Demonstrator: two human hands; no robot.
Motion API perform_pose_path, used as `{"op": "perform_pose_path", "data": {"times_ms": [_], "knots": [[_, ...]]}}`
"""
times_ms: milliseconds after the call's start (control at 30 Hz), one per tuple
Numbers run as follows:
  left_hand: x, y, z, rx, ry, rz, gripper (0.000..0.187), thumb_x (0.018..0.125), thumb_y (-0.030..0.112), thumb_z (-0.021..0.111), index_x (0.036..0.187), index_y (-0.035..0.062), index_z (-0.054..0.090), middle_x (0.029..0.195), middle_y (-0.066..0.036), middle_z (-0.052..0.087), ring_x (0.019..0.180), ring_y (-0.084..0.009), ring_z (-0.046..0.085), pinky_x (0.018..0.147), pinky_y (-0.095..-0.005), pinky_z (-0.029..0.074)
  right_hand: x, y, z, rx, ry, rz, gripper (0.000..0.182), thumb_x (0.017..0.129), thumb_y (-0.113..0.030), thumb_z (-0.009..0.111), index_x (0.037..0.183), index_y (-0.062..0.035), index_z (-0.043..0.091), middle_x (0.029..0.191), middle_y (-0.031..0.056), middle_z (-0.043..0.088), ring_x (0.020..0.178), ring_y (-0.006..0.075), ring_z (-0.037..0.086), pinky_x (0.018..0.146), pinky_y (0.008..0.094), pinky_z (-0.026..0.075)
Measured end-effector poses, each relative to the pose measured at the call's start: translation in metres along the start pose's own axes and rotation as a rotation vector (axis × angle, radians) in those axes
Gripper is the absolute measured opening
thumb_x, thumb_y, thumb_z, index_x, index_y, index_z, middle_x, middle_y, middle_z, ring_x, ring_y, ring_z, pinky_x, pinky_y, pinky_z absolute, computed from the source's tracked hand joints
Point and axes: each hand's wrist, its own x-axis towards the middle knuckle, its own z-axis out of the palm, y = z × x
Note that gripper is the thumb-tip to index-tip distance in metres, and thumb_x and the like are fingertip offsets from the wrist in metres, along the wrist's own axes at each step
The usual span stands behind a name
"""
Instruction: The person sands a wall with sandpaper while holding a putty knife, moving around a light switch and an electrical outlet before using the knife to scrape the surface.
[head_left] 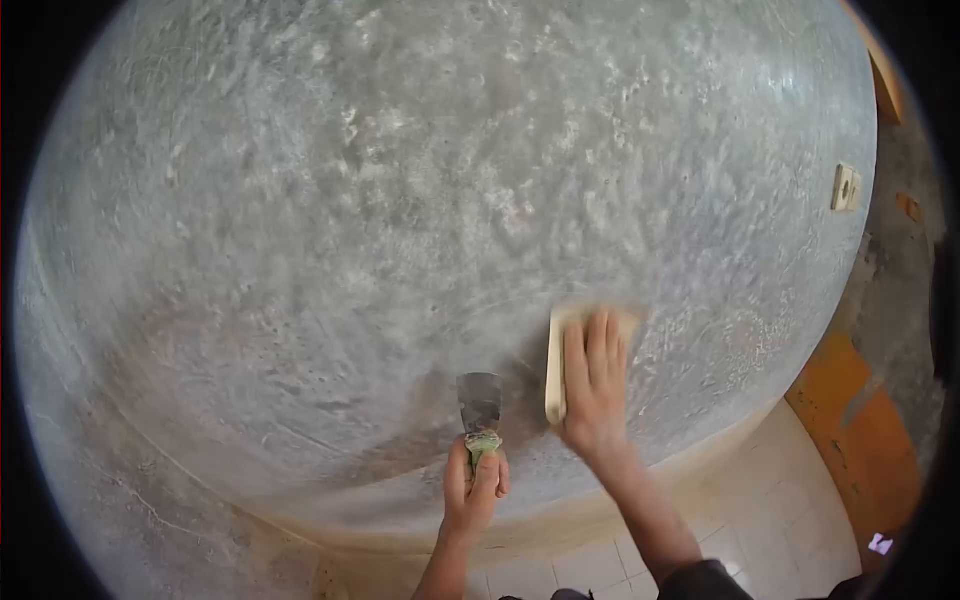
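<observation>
A grey, patchy wall (400,230) with pale flecks fills most of the view. Low in the middle, my left hand (473,490) is wrapped round the green handle of a putty knife (481,405), whose flat blade points up in front of the wall. To the right of it, my right hand (597,385) presses a cream-coloured sanding pad (556,375) flat against the wall. My fingers lie along the pad and point upward, hiding much of its middle.
A socket plate (846,188) is fixed to the wall at the far right. Pale floor tiles (780,480) run below the wall, and an orange-brown panel (850,430) stands at the lower right. At the left, the wall meets another wall (130,500) in a corner.
</observation>
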Motion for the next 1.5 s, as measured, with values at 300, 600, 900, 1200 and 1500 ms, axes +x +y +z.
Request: {"op": "perform_pose_path", "data": {"times_ms": [300,600,900,1200,1500], "knots": [[0.024,0.001,0.016,-0.024,0.002,-0.037,0.026,0.100,0.025,0.041,0.108,0.0007,0.045,0.071,-0.006,0.053,0.055,-0.0119,0.050,0.048,-0.0258,0.041,0.022,0.037,-0.003,-0.123,0.136,-0.069,0.053,0.086,-0.021,0.050,0.133,0.0034,0.046,0.137,0.0292,0.041,0.126,0.0466,0.040,0.102,0.0566,0.031],[0.027,-0.036,0.068,-0.131,0.138,-0.010,0.033,0.100,0.032,0.040,0.103,0.0003,0.047,0.072,-0.006,0.053,0.058,-0.0155,0.054,0.054,-0.0297,0.046,0.028,0.083,-0.022,-0.079,-0.021,-0.341,0.049,0.083,-0.018,0.053,0.129,0.0007,0.051,0.135,0.0187,0.048,0.123,0.0335,0.047,0.097,0.0483,0.036],[0.016,-0.048,0.103,-0.164,0.236,-0.073,0.034,0.100,0.034,0.040,0.102,0.0013,0.047,0.069,-0.007,0.053,0.054,-0.0172,0.053,0.049,-0.0299,0.045,0.095,0.086,-0.062,-0.005,-0.061,-0.367,0.055,0.083,-0.019,0.053,0.135,-0.0028,0.045,0.138,0.0180,0.045,0.126,0.0320,0.045,0.098,0.0457,0.035],[0.021,-0.029,0.104,-0.137,0.195,-0.137,0.033,0.100,0.034,0.040,0.104,0.0021,0.047,0.070,-0.006,0.052,0.055,-0.0155,0.052,0.048,-0.0274,0.041,0.098,0.091,-0.060,-0.018,-0.006,-0.286,0.060,0.088,-0.023,0.046,0.138,0.0086,0.033,0.142,0.0320,0.032,0.132,0.0489,0.030,0.106,0.0594,0.022],[0.021,-0.025,0.094,-0.120,0.079,-0.159,0.035,0.100,0.035,0.042,0.105,0.0015,0.048,0.071,-0.006,0.053,0.054,-0.0154,0.052,0.048,-0.0274,0.041,-0.008,0.121,-0.020,-0.103,0.021,-0.093,0.063,0.088,-0.016,0.048,0.138,0.0145,0.027,0.144,0.0364,0.023,0.136,0.0507,0.018,0.109,0.0593,0.015]]}}
